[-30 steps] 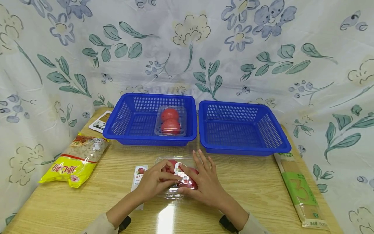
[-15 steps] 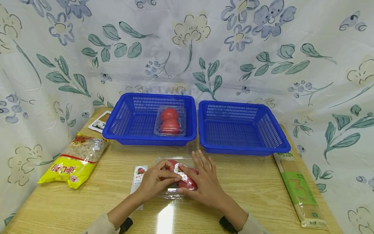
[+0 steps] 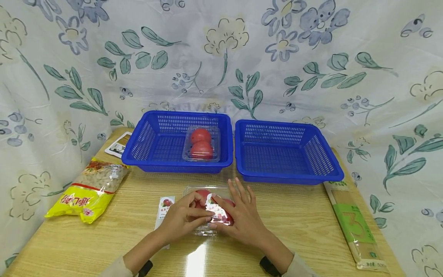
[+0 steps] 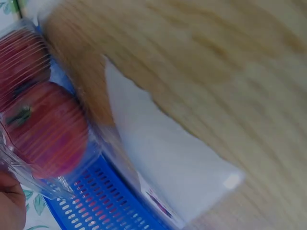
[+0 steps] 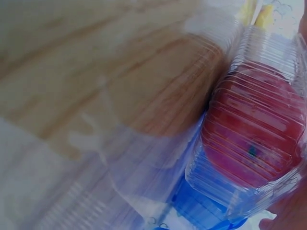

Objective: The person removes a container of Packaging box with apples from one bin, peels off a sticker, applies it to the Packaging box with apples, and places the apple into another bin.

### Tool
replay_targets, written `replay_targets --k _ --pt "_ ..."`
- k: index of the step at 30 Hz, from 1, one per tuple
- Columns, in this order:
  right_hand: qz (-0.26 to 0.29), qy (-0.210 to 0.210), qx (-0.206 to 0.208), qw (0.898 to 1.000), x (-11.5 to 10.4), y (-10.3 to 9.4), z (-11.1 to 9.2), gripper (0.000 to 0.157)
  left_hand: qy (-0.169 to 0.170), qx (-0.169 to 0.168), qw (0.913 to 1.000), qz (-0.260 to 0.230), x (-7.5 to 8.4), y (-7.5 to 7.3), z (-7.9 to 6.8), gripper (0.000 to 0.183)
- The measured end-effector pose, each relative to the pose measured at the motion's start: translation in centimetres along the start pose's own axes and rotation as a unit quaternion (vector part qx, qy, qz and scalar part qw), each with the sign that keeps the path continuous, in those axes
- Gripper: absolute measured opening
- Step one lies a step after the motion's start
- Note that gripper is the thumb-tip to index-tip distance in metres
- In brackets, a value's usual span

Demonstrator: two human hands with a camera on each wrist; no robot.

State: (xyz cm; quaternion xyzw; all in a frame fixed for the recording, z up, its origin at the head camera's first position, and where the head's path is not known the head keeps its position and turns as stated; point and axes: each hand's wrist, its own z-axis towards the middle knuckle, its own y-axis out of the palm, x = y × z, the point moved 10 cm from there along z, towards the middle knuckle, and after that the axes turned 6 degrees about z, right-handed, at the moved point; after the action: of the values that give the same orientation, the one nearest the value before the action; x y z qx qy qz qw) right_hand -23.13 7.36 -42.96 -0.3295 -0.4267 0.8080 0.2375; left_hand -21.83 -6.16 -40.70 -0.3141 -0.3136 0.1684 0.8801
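A clear plastic clamshell box [image 3: 205, 232] with red tomatoes [image 4: 50, 132] lies in front of me on the wooden table. On its lid sits a white printed label [image 3: 219, 211] with a fruit picture. My left hand [image 3: 180, 217] touches the label's left edge with its fingertips, thumb close beside the index finger. My right hand [image 3: 243, 217] rests over the right side of the box, fingers spread, index finger on the label and thumb at the near side. Left of the box is a white label strip [image 3: 162, 213], partly behind my left hand; its back shows in the left wrist view.
A blue basket [image 3: 155, 163] at the back holds another clear box of red tomatoes [image 3: 201, 149]. Beside it stands a second blue basket [image 3: 287, 179]. A yellow food bag [image 3: 86, 192] and a white-edged card [image 3: 117, 144] lie left; a green-banded packet [image 3: 354, 223] lies right.
My left fingertips have drawn slightly back to the left, baring more of the label. The label now looks flatter on the lid. My right hand has hardly moved.
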Motion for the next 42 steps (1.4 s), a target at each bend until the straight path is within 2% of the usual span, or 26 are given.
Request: replay_targets --k 2,5,7,11,13,16,20,29,38,42 --pt "0.005 -0.001 0.0 1.0 0.0 -0.1 0.1 0.08 0.013 -0.003 0.9999 0.009 0.3 0.0 -0.3 0.017" --pt "0.026 0.005 -0.002 1.0 0.1 -0.3 0.1 0.077 0.009 0.005 0.9999 0.005 0.2 -0.1 -0.6 0.015" --pt "0.044 0.009 0.003 0.999 0.1 -0.4 0.2 0.071 -0.018 0.019 0.9997 0.005 -0.3 -0.4 -0.5 0.013" --pt "0.067 0.013 0.028 0.997 0.2 -1.0 0.3 0.051 -0.087 0.04 0.9943 0.047 -1.6 -0.9 0.1 0.014" --pt "0.062 0.011 0.04 0.997 0.1 -1.2 0.3 0.043 -0.108 0.028 0.9898 0.089 -2.0 -0.8 0.4 0.02" --pt "0.05 0.012 0.048 0.998 0.0 -1.2 0.3 0.039 -0.114 -0.011 0.983 0.143 -2.2 -0.2 0.7 0.033" --pt "0.042 0.023 0.042 0.998 0.1 -1.0 0.3 0.042 -0.111 -0.046 0.9752 0.186 -2.1 0.3 0.7 0.047" --pt "0.016 0.041 0.041 0.998 0.2 -1.2 0.2 0.047 -0.128 -0.078 0.9664 0.209 -2.3 0.5 0.4 0.059" --pt "0.002 0.076 0.025 0.997 0.8 -1.2 -0.1 0.057 -0.119 -0.093 0.9627 0.224 -2.4 0.6 0.4 0.061" --pt "0.007 0.096 0.018 0.995 1.3 -1.2 -0.4 0.073 -0.108 -0.091 0.9665 0.214 -2.3 0.6 0.3 0.062"
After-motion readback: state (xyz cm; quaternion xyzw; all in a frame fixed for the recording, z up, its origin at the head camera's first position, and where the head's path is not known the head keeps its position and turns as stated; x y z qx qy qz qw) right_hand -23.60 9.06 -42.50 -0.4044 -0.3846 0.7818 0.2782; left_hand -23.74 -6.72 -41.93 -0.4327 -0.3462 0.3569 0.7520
